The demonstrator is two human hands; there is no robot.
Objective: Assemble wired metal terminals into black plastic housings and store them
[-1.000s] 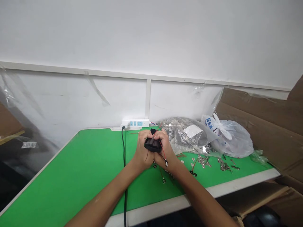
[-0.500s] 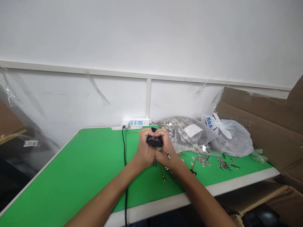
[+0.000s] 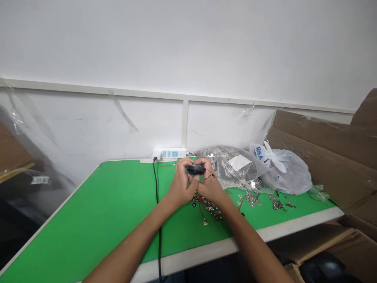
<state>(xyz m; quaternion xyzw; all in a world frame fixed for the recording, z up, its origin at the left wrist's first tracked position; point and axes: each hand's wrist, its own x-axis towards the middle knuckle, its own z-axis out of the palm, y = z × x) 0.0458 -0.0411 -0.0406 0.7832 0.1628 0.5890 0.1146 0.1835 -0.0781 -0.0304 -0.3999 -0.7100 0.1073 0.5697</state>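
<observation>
Hands [image 3: 180, 184] curled around black case [image 3: 195, 170] | rounded, slightly shiny (thin wire [image 3: 210, 176] at its right)

Black casing [image 3: 196, 169] over a plain green worktop [image 3: 123, 208] with off-white edging [image 3: 203, 251].
Wire leads [image 3: 210, 175]: reddish and black. Power strip [image 3: 183, 154]: white, with pale-blue socket panels [image 3: 174, 154]; power cord [image 3: 157, 188]: black. Loose metal contacts [image 3: 253, 199]: silver. Parts bag [image 3: 260, 169]: clear, silver contents, white label [image 3: 239, 162]. Tied plastic bag [image 3: 294, 173]: translucent white, blue lettering [image 3: 259, 152]. Cardboard [image 3: 315, 147]: brown. Wall [image 3: 188, 47]: plain white.
</observation>
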